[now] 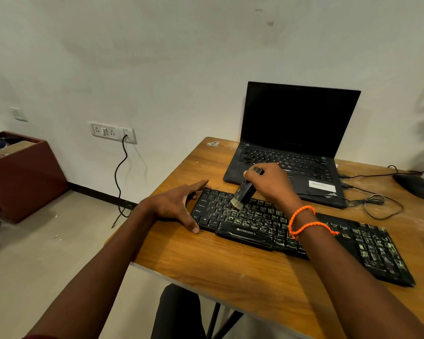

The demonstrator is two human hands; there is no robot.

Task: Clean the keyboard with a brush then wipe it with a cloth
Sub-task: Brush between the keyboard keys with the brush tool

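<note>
A black Zebronics keyboard (301, 231) lies at an angle on the wooden table (230, 270), its left end near the table's left edge and its right end running toward the near right. Pale dust or residue coats most of the keys from the middle to the number pad; the keys at the far left look darker and cleaner.

The right hand (272, 182) grips a small black brush (244, 192) by its handle, fingers curled round it. The brush is tilted, with its light bristles touching the keys in the upper-left part of the keyboard. An orange braided band (304, 220) circles the right wrist, which crosses above the keyboard's middle.

The left hand (176, 204) is spread flat with fingers straight, holding nothing. It rests on the table against the keyboard's left end: the thumb lies at the near left corner and the fingertips reach the far left corner.

Behind the keyboard stands an open black laptop (294, 143) with a dark screen, close to the wall. A black mouse (413, 185) sits at the far right of the table, with thin black cables (377, 201) looped between it and the laptop. On the wall to the left is a white socket panel (113, 132) with a black cord hanging from it to the floor. A reddish-brown box (22, 174) stands on the floor at the far left.
</note>
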